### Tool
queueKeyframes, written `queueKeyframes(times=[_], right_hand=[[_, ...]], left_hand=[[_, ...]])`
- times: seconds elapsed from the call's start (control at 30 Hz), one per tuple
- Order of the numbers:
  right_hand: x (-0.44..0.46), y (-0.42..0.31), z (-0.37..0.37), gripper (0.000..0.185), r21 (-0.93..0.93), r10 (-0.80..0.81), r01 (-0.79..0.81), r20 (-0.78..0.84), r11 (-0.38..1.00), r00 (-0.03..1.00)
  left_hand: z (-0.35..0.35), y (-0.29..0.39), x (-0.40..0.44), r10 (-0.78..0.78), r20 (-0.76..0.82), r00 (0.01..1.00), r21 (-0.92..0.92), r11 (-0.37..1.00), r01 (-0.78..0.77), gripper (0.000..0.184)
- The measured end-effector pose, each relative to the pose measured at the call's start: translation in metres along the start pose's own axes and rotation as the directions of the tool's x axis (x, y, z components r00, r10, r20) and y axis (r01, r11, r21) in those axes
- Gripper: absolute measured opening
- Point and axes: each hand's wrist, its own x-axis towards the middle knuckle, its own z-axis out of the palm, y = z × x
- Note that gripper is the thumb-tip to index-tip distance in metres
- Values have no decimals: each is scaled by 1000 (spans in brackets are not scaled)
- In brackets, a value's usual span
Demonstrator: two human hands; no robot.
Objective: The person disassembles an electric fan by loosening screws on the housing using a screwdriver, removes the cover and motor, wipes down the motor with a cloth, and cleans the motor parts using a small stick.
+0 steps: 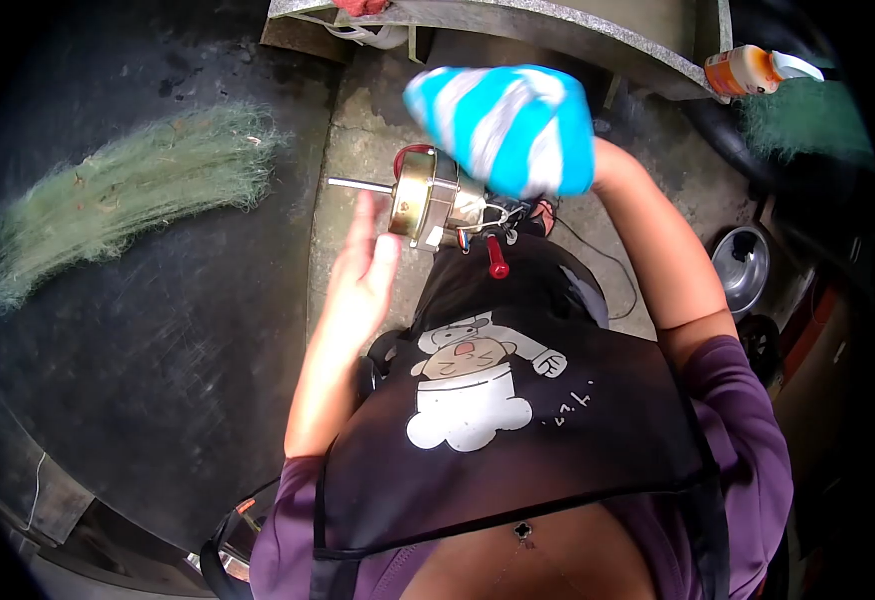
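Note:
An electric motor (pixel 426 200), with a brass-coloured face, a thin shaft pointing left and wires on its right side, sits in front of the black apron. My left hand (pixel 363 262) is beside its lower left, fingers stretched up under the shaft and thumb apart; whether it touches the housing is unclear. A blue and white striped cloth (pixel 513 125) covers my right hand, of which only the wrist (pixel 610 165) shows. The cloth is raised above and to the right of the motor, overlapping its upper right edge. A red-handled part (pixel 498 258) sticks out below the wires.
A bundle of green netting (pixel 138 190) lies on the dark surface (pixel 158 400) at left. A grey curved ledge (pixel 578 35) crosses the top, with an orange and white bottle (pixel 743 72) at its right end. More green netting (pixel 808 120) and a metal bowl (pixel 741 268) are at right.

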Motion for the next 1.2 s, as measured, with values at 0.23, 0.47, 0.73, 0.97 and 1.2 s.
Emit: queueKeyframes(times=[0.23,0.47,0.73,0.97,1.2], right_hand=[[4,-2,12,37,-254,275,-299,-126,920,953],[-13,57,26,31,-146,-6,-16,-146,989,989],[-22,39,25,24,248,308,-227,-364,942,879],[-38,-10,76,56,39,-17,40,-480,998,877],[-76,-2,57,20,-902,-487,-191,-376,386,788]], left_hand=[[22,9,4,50,-19,999,-227,973,-53,67],[25,0,4,13,-58,998,-317,948,-31,56],[15,-21,-2,-71,2,997,-367,928,67,62],[19,-7,1,-2,-35,999,-415,910,-13,61],[11,-15,-1,-25,-30,999,-383,924,12,55]])
